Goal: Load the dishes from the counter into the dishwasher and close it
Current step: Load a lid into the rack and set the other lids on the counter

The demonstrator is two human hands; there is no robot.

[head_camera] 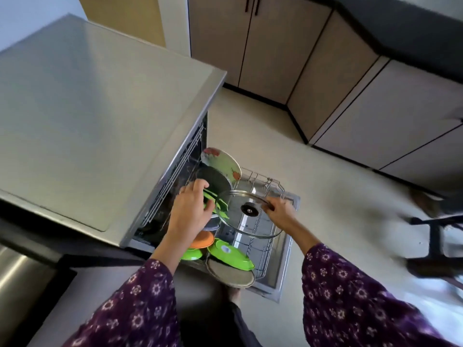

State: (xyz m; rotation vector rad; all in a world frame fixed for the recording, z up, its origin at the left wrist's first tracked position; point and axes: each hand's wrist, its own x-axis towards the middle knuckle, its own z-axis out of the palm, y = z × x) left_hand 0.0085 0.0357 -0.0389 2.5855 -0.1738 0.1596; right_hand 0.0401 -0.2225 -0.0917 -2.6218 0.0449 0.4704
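Both sleeves (140, 304) are dark purple with small pale flowers.

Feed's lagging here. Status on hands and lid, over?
Right hand holds glass lid by rim over rack. Left hand at green plates, grip unclear. Dishwasher open, rack out.

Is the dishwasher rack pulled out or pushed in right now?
Pulled out: the wire rack sits out over the lowered door, with the floral plate standing at its far end.
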